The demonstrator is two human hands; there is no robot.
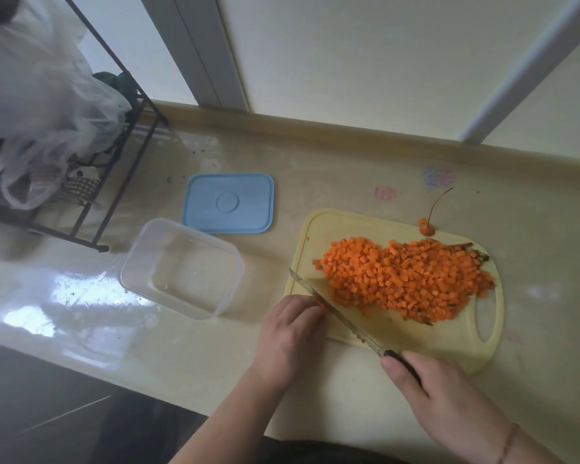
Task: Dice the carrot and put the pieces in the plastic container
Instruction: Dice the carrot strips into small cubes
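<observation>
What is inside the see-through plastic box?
Nothing yet. The plastic container looks empty; you can see the counter through it. The diced carrot is all on the cutting board. The blue lid lies beside the container.

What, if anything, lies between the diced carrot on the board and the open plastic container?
Only the knife, whose blade lies slanted along the left side of the diced carrot, with the left hand beside it. The plastic container stands open, its blue lid behind it; bare counter lies between it and the cutting board.

Beige counter (pixel 215 356), clear container (pixel 181 267), blue lid (pixel 228 203), yellow cutting board (pixel 416 339), black rack (pixel 91 209)
</observation>
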